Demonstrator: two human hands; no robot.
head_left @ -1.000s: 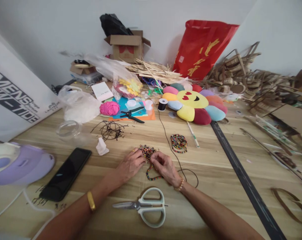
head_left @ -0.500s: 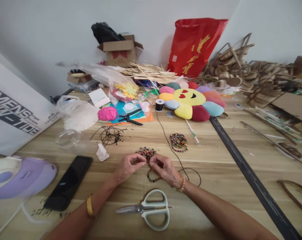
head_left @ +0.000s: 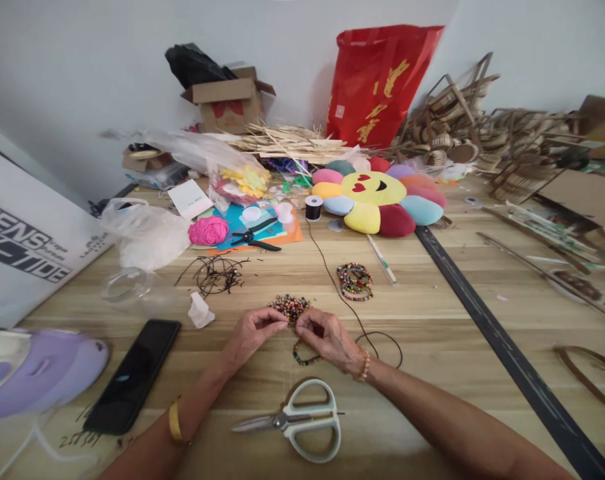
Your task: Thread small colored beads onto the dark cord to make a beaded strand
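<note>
My left hand [head_left: 252, 335] and my right hand [head_left: 323, 339] meet fingertip to fingertip on the wooden table [head_left: 432, 320], both pinched. A partly strung strand of coloured beads [head_left: 305, 359] hangs from my right hand's pinch and curls on the table under it. What my left fingertips pinch is too small to name. A pile of loose coloured beads [head_left: 290, 307] lies just beyond my fingers. A thin black cord [head_left: 342, 293] runs from beside my right wrist up to a black spool [head_left: 313, 207]. White-handled scissors [head_left: 297, 421] lie near me between my forearms.
Finished bead bracelets [head_left: 355, 280] lie right of the pile. A black phone [head_left: 134, 373] and a purple-white device [head_left: 37, 363] sit left. Cord scraps [head_left: 216, 273], a flower cushion [head_left: 375, 203], a long black strip [head_left: 487, 320], a red bag [head_left: 377, 83] and craft clutter fill the back.
Both hands have drawn slightly toward me off the bead pile and pinched together. The view has shifted a little, so the table contents sit more to the left.
</note>
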